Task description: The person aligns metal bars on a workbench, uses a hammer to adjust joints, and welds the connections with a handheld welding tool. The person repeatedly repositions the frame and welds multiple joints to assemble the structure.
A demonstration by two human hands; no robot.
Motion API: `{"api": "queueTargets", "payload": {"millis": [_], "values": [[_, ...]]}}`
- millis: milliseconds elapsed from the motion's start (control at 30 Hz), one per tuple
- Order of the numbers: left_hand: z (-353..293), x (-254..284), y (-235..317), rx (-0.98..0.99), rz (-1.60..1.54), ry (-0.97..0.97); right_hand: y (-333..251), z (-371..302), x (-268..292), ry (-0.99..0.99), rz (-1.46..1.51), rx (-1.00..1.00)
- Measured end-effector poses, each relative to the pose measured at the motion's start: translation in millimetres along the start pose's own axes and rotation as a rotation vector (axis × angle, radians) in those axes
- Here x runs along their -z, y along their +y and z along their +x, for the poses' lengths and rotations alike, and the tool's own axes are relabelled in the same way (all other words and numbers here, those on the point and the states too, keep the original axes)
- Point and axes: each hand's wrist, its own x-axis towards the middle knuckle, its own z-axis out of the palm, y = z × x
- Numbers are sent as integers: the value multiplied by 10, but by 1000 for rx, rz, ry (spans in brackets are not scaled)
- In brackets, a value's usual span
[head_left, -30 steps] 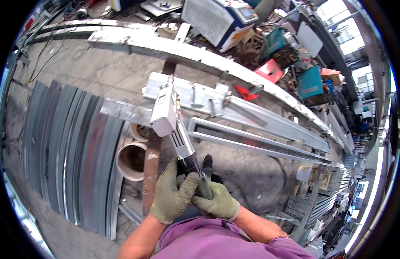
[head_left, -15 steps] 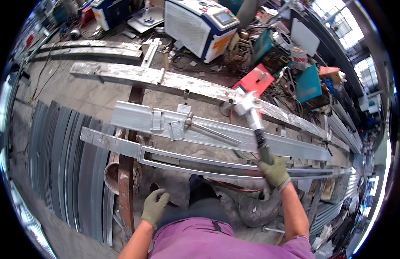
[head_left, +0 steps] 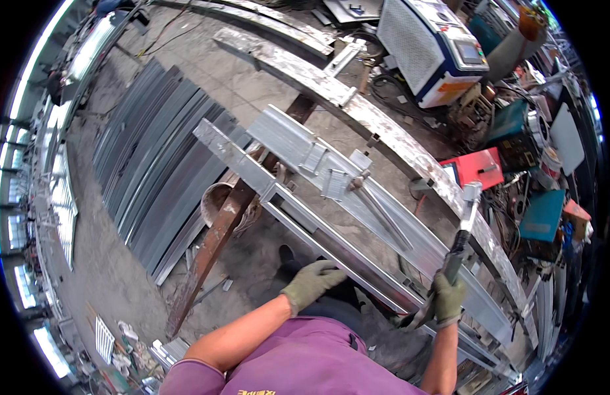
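My right hand (head_left: 448, 299), in an olive work glove, is wrapped round the dark grip of a long hand tool (head_left: 468, 217) with a silver head. The tool points away from me over the right part of the metal pieces; its exact kind does not show. My gloved left hand (head_left: 313, 284) is in front of my waist, fingers loosely stretched, with nothing visible in it. Just beyond it lies a long narrow metal frame (head_left: 304, 222). Behind that, a hammer (head_left: 387, 217) and two small ribbed metal pieces (head_left: 334, 184) rest on a wide silver channel (head_left: 288, 135).
A rusty brown beam (head_left: 209, 257) runs under the workpieces beside a dirty bucket (head_left: 216, 197). Long grey profiles (head_left: 166, 158) lie on the floor at left. Beyond stand a heavy whitish beam (head_left: 384, 122), a white-and-blue machine (head_left: 410, 49) and a red box (head_left: 476, 169).
My view has swung left, so the scene appears turned and shifted rightward. My left hand has come across in front of my waist. The right hand still grips the tool.
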Motion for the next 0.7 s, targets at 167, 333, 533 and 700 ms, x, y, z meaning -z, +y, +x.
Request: {"api": "queueTargets", "payload": {"millis": [167, 333, 533, 700], "values": [[146, -462, 298, -142, -206, -143, -479, -569, -886, -421, -121, 61], [96, -232, 231, -94, -705, -54, -606, -875, -1463, -729, -278, 250], [49, 176, 217, -261, -321, 48, 326, -949, -1255, -514, -168, 191], [4, 670, 317, -348, -69, 119, 1009, -1159, -371, -156, -1053, 211]]}}
